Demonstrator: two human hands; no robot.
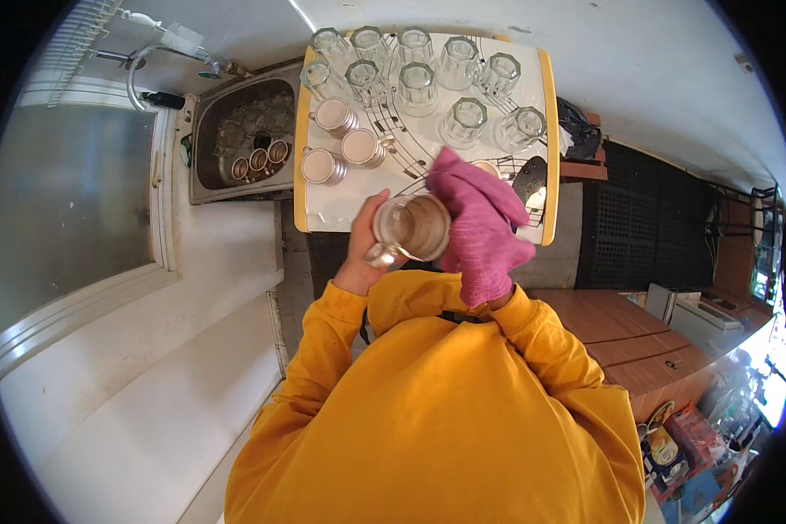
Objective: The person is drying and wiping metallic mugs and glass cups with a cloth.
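Observation:
My left hand (pixel 361 243) grips a ribbed glass mug (pixel 419 226) with a handle, its round opening turned up towards me. A pink cloth (pixel 481 229) drapes over my right hand and hides its fingers; the cloth touches the mug's right side. Both are at the near edge of a white table (pixel 393 209) with yellow edges and printed music notes. Several faceted glass tumblers (pixel 417 88) stand at the table's back and right. Several ribbed mugs (pixel 324 166) stand at its left, and a pale round thing (pixel 486 169) shows partly behind the cloth.
Left of the table is a metal sink (pixel 200 187) holding small ribbed cups (pixel 258 159) and clear glassware (pixel 259 121), under a curved faucet (pixel 134 82). A dark perforated oval object (pixel 530 178) lies at the table's right. Beyond are a black bag (pixel 578 131) and a brown wooden cabinet (pixel 616 327).

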